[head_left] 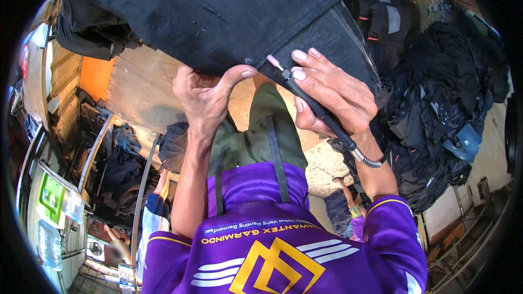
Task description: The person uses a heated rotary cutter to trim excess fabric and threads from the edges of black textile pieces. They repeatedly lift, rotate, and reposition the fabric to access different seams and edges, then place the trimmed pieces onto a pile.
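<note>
A black denim garment with several short frayed slits spreads across the top, ending in a stitched hem on the right. Beyond that hem lies a dark grey, scuffed panel with pale threads along its edge; I cannot tell whether it is cloth or board. At the garment's near edge, my left hand is closed, thumb on top and fingers curled partly out of sight. My right hand grips a pen-shaped rotary grinder with a pinkish stone tip. That tip is close to the hem's corner; whether they touch is unclear.
A large heap of dark garments fills the right side, with more folded black clothes above it. On the left are an orange panel, metal rails and a green container. Other people show at both lower sides and top right.
</note>
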### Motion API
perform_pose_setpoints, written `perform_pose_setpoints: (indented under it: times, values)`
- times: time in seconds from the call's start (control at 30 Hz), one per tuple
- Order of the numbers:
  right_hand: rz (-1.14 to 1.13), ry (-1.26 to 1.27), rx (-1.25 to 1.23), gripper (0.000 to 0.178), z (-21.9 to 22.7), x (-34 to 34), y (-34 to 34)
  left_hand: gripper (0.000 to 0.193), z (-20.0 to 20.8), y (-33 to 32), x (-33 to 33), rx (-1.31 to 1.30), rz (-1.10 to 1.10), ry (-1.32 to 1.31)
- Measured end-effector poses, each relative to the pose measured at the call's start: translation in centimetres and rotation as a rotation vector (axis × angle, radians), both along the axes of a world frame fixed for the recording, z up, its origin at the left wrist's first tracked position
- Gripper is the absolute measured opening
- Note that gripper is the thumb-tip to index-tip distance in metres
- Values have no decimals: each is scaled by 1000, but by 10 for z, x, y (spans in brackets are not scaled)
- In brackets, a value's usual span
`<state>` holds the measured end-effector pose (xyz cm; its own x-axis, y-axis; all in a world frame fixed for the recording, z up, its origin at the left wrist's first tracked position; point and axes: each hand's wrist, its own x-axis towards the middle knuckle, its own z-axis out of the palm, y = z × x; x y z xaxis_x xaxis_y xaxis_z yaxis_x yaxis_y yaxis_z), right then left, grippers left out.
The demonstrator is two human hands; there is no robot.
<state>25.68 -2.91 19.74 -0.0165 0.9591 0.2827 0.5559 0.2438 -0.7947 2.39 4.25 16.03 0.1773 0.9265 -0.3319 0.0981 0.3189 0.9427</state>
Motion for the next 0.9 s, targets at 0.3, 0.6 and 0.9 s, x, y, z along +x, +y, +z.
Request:
perform_pose_setpoints:
  times: [0.3,0.6,0.9]
  values:
    - [-111,-15,43,32,-6,1,-1,37,-5,-3,-2,-17,38,26]
    - [-169,11,54,28,-5,17,8,27,-48,0,-6,-37,35,-177]
    - [22,-5,27,32,-4,12,7,28,-60,-12,-7,-110,78,-178]
